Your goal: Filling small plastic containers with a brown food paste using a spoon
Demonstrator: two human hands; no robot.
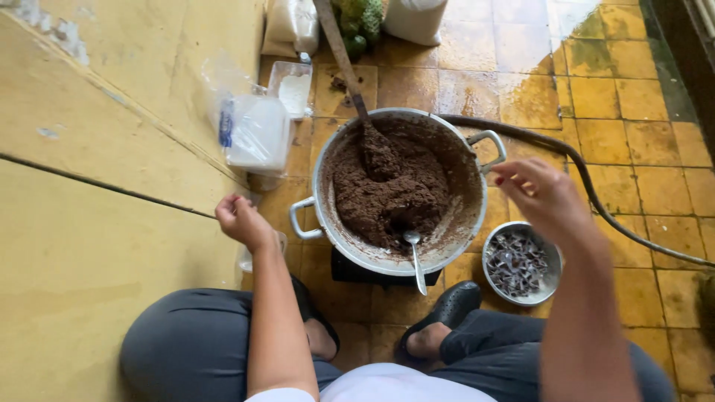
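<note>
- While both hands hover, R hand is half-open w/ nothing in it, beside pot rim.
- L hand loosely curled, empty, left of pot.
- Spoon leans on near rim, handle toward person; R hand nearer.
- 1 small bowl under R wrist.

A single head-worn camera looks almost straight down from above the seated person, close enough that knees and forearms fill the lower frame. The left hand and right hand sit at mid-frame, with the pot between them. The tiled floor stretches beyond the hands to the top edge.
</note>
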